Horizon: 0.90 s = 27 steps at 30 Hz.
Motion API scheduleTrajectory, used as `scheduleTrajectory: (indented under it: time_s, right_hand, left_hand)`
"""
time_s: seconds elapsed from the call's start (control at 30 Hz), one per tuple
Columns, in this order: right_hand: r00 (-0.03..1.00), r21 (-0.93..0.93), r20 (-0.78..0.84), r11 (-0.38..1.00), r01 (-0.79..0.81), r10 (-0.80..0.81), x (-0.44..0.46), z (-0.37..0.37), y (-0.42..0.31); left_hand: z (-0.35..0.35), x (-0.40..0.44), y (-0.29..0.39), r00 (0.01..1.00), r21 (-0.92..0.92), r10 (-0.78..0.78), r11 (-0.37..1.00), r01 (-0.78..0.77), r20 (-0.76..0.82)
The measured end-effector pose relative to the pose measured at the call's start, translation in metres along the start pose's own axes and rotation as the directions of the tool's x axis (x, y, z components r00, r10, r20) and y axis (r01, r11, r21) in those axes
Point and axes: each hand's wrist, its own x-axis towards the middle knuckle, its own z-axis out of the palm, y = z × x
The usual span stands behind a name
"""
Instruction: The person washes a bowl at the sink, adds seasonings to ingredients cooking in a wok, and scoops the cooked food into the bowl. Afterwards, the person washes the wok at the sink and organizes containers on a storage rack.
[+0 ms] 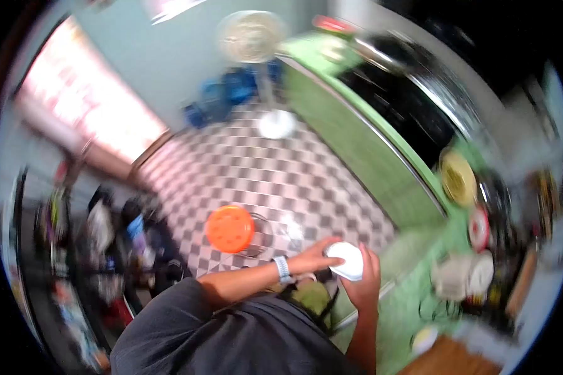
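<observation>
A round white object, like a lid or small container, (346, 261) is held between my two hands in front of my body. My left hand (319, 255), with a light watch on the wrist, grips its left side, the thumb lying over its top. On the other side, my right hand (364, 280) wraps its fingers around the right edge. Blur hides the object's details and whatever is inside or under it.
An orange stool (230, 229) stands on the checkered floor (288, 178). A white fan (276, 124) is near blue bottles (236, 86). The green counter (413, 269) holds a stove (400, 106), a yellow basket (458, 177) and a pale appliance (453, 276). Cluttered shelves line the left.
</observation>
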Motion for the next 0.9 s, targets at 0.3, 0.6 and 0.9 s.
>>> scheduleTrajectory:
  time_s: [0.3,0.6,0.9]
  right_hand:
    - [0.657,0.360,0.362,0.749,0.556,-0.661,0.039,0.231,-0.238]
    - [0.233,0.824,0.434,0.488,0.288,-0.870,0.033,0.403,-0.499]
    - [0.180,0.976,0.069,0.104,0.191,-0.981,0.041,0.416,-0.761]
  left_hand:
    - [-0.186,-0.290,-0.052,0.783,-0.323,0.069,0.886,-0.333,-0.618]
    - [-0.166,-0.562,-0.136,0.041,-0.100,-0.094,0.801,-0.590,-0.995]
    - [0.005,-0.589,-0.283,-0.490,-0.057,-0.646,0.636,-0.770,-0.586]
